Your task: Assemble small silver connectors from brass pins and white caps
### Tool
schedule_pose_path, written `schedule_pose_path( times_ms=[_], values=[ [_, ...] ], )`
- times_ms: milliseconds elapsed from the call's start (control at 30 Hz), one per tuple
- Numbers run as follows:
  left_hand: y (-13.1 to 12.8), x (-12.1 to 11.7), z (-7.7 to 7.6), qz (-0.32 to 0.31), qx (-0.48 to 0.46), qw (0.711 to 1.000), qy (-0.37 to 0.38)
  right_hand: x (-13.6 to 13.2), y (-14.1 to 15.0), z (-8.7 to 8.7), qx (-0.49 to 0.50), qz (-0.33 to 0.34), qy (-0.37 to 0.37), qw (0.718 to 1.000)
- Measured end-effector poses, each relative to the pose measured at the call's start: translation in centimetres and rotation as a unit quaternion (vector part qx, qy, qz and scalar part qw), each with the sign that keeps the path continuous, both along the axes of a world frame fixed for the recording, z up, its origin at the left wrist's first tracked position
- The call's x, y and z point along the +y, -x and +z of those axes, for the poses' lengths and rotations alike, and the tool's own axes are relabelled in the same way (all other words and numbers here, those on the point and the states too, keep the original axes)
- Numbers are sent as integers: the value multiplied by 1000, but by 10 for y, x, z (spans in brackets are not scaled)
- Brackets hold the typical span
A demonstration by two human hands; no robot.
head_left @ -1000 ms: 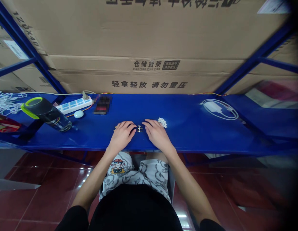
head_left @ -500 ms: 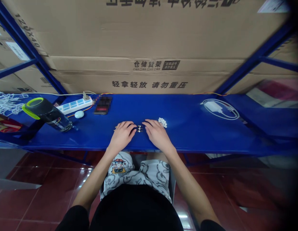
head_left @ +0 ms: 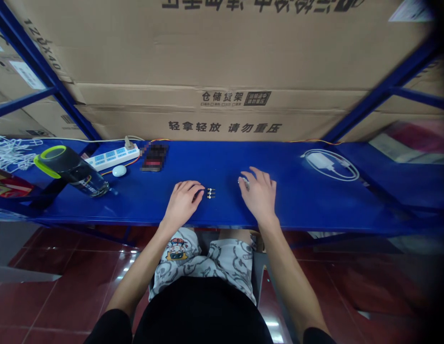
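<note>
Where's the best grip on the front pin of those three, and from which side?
Probably on the thin right end of the front pin, pinched from the right. It lies crosswise, with that end jutting away from the left hand, which sits just left of it, while the other two pins lie close behind.

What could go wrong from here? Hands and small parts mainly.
1. The right hand is over the pile of small white pieces, partly hiding it; a careless brush might scatter them.
2. The left hand sits close beside the three small parts; a slight nudge could push them out of line.
3. The bottle is beside the power strip; if knocked and leaking, it might wet the sockets.
</note>
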State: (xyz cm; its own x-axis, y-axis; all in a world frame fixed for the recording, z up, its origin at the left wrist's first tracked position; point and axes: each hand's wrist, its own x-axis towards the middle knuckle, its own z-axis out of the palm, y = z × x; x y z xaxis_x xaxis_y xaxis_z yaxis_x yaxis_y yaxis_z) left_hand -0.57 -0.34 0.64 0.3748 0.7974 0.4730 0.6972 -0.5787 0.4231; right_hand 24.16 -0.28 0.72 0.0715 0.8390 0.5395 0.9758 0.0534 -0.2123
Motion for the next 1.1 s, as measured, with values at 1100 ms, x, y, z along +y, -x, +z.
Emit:
schedule_pose_path(
  times_ms=[1100],
  values=[
    [65,30,-4,-9,7,998,58,-2,9,-6,51,179,-7,983]
  ],
)
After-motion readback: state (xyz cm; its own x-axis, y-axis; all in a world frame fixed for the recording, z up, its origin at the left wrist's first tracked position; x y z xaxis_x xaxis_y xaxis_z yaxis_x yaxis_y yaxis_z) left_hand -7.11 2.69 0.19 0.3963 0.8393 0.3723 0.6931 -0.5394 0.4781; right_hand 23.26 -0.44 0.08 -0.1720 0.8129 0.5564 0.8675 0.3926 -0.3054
